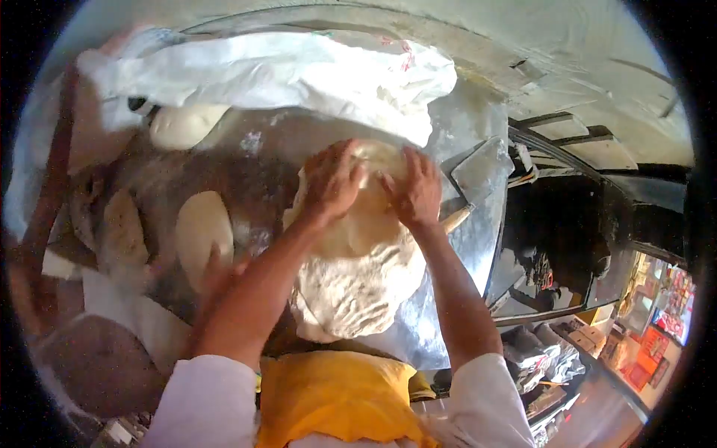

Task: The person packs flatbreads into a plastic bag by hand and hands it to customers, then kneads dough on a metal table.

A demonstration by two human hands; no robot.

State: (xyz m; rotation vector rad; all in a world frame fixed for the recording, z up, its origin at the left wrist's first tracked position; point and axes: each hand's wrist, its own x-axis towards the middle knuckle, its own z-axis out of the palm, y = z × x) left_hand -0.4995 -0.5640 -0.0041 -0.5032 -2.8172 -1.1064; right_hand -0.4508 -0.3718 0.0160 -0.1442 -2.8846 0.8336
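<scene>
A large mass of dough (362,287) lies on the metal worktop in front of me, its near part rough and wrinkled, its far part smoother. My left hand (334,181) grips the far left part of this dough with curled fingers. Across from it, my right hand (415,187) holds the far right side, thumb turned inward. The fingertips of both hands are partly hidden in the dough. Just right of my right hand lies a dough scraper (482,170) with a flat metal blade and a wooden handle (457,218).
White plastic sheeting (284,71) lies along the worktop's far side. An oval dough piece (202,231) rests at left, with another person's blurred hand (216,270) at it. Another dough piece (187,125) sits by the sheeting. A dark opening (553,224) is at right.
</scene>
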